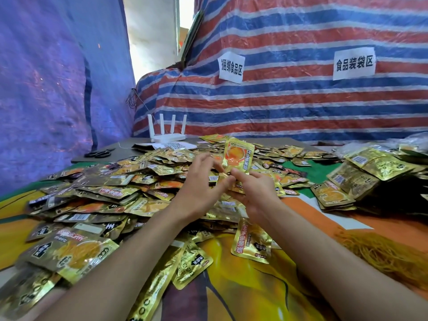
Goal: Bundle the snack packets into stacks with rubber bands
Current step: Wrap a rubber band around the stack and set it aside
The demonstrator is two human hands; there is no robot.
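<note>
A wide heap of loose gold and orange snack packets (120, 193) covers the table in front of me. Above the heap's middle, one packet (238, 157) stands upright. My right hand (257, 193) pinches its lower edge together with a few more packets underneath. My left hand (203, 181) meets it from the left, fingertips touching the same lower edge. At the right, bundled stacks of packets (361, 179) lie piled together. A mass of yellow rubber bands (382, 253) lies at the near right.
A white router (168, 133) with several antennas stands at the back of the table beside a sheet of paper. Black scissors (98, 154) lie at the back left. Striped tarpaulin with two paper labels (231, 67) walls the far side; blue tarpaulin hangs on the left.
</note>
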